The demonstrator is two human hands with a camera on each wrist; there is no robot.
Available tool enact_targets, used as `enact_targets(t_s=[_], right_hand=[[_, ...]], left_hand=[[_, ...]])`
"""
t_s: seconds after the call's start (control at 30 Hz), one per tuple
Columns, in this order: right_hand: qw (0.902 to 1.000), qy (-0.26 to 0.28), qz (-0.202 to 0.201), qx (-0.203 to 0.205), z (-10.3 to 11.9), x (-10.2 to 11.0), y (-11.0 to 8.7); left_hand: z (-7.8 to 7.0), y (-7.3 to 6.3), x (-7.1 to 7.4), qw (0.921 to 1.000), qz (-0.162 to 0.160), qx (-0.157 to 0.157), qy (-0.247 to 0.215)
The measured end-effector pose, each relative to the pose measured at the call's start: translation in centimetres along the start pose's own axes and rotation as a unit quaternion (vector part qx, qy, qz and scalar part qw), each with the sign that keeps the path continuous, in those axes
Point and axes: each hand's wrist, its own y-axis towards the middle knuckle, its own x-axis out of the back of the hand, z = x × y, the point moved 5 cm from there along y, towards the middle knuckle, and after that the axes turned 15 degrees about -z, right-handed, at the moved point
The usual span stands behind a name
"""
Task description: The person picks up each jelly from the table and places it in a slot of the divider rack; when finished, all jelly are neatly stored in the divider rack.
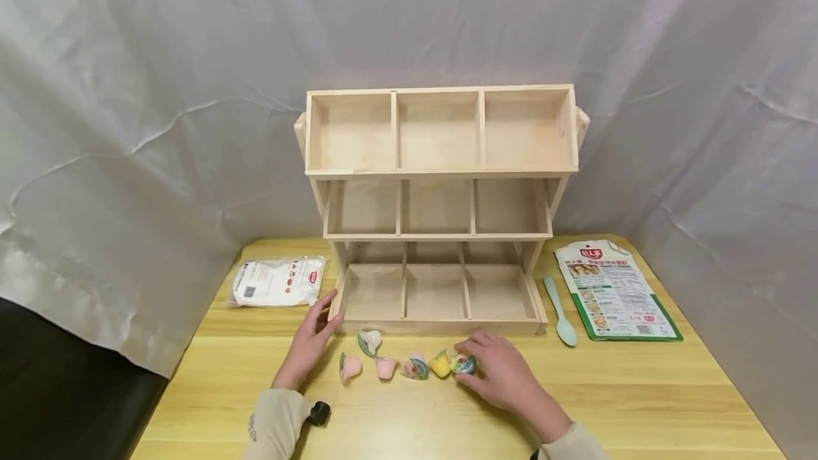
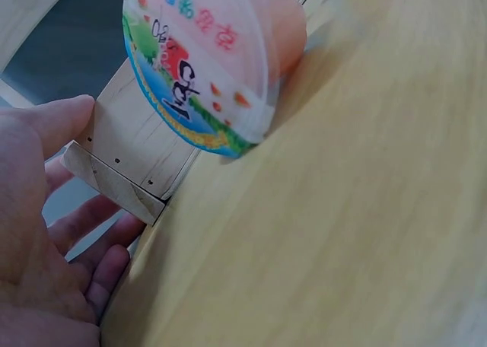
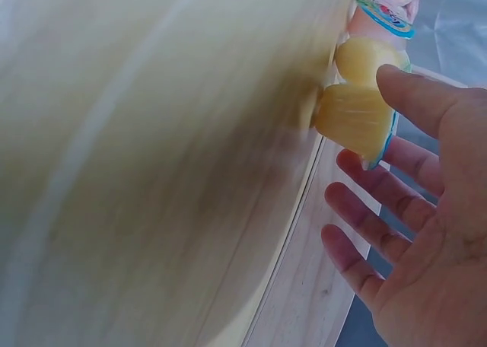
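Observation:
Three rows of compartments make up a light wooden display rack (image 1: 441, 327) standing on the table. My left hand (image 1: 309, 341) holds its lower left front corner, the thumb (image 2: 70, 119) on one side and the fingers curled round the other. Several small jelly cups lie in front of the rack, among them a pink jelly cup (image 1: 386, 368) and a yellow jelly cup (image 1: 439, 365). My right hand (image 1: 501, 371) is at the rightmost jelly cup (image 3: 354, 119), also yellow, with its printed lid towards the fingers. Thumb and forefinger flank this cup; the other fingers are spread.
A white plastic packet (image 1: 278, 281) lies left of the rack. To the right are a pale green spoon (image 1: 562, 318) and a green-and-white food pouch (image 1: 616, 293). Grey cloth (image 1: 441, 20) hangs behind the table. A black object (image 1: 319, 413) sits by the left cuff.

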Motion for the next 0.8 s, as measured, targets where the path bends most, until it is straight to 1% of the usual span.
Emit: enact_targets(t_s=[0.1,0.13,0.53,0.63,0.8], right_hand=[[1.0,0.001,-0.003,0.001,-0.1,-0.1,0.0],[1.0,0.001,-0.004,0.001,-0.2,-0.1,0.0],[0.9999,0.0,-0.008,0.006,-0.1,0.0,-0.2],[0.9999,-0.003,-0.011,0.008,0.0,0.2,-0.1],[0.9997,-0.004,-0.02,0.013,0.3,1.0,0.4]], left_hand=[[-1.7,-0.5,0.3,0.9999,0.008,0.009,0.004],[-1.9,-0.6,0.3,1.0,0.007,0.006,0.004],[-2.1,-0.8,0.4,0.9999,0.007,-0.002,0.008],[-1.7,-0.7,0.3,0.9999,0.005,-0.008,0.011],[0.5,0.1,-0.1,0.9999,-0.003,-0.007,0.007]])
